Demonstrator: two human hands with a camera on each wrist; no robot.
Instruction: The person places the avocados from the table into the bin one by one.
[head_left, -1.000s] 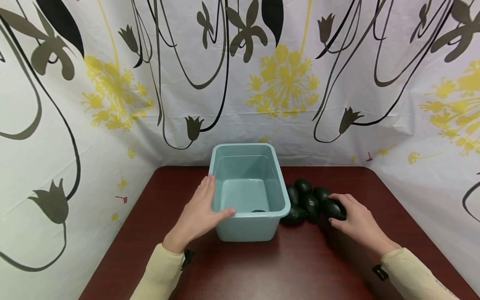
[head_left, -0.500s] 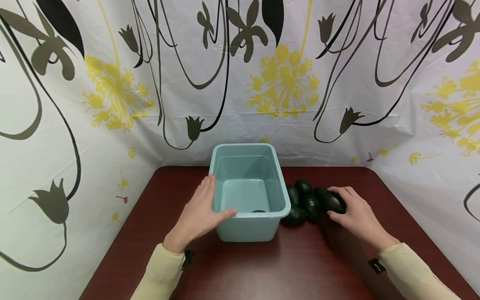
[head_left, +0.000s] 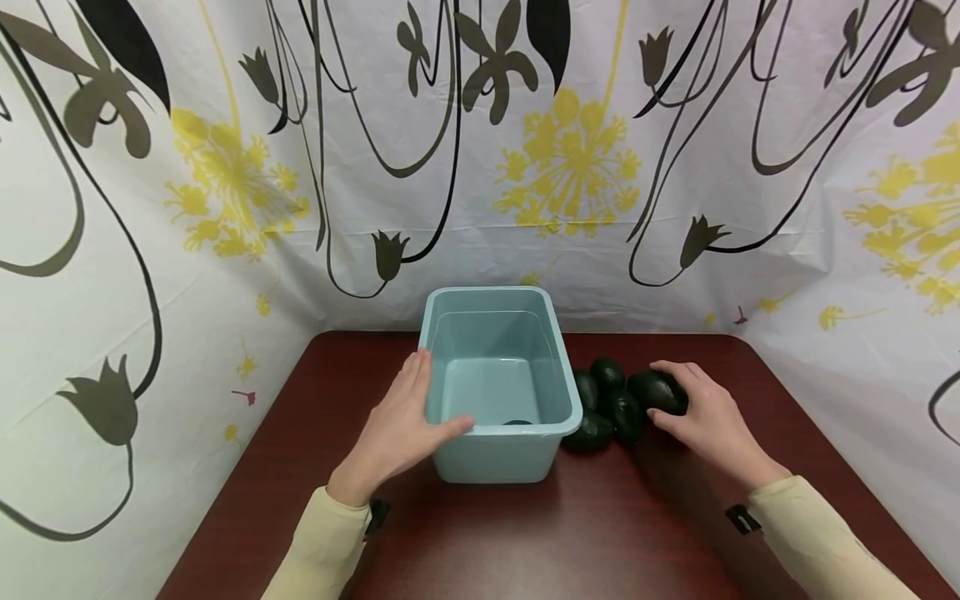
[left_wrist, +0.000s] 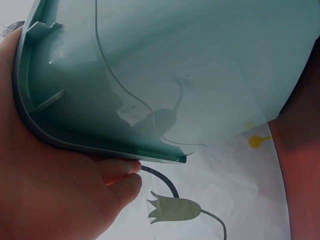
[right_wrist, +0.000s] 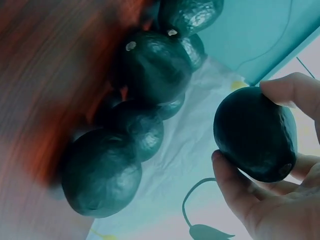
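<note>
My right hand [head_left: 712,429] holds a dark green avocado [head_left: 658,392] between thumb and fingers. The right wrist view shows this held avocado [right_wrist: 252,132] raised off the table, apart from a cluster of several others [right_wrist: 102,172]. Those avocados [head_left: 621,414] lie against the right side of a pale blue-green plastic bin [head_left: 491,462]. My left hand [head_left: 393,429] rests on the bin's near left corner, fingers straight along the left rim and thumb over the front rim. Inside the bin, a dark shape [head_left: 517,422] peeks above the front rim; most of it is hidden.
The dark red-brown table [head_left: 592,533] has rounded far corners. A white cloth [head_left: 480,200] with grey, black and yellow flower prints hangs behind it and along both sides. The bin stands near the middle, open side up.
My right hand has lifted the avocado and moved it slightly up and left, over the rest of the cluster. My left hand and the bin stay put.
</note>
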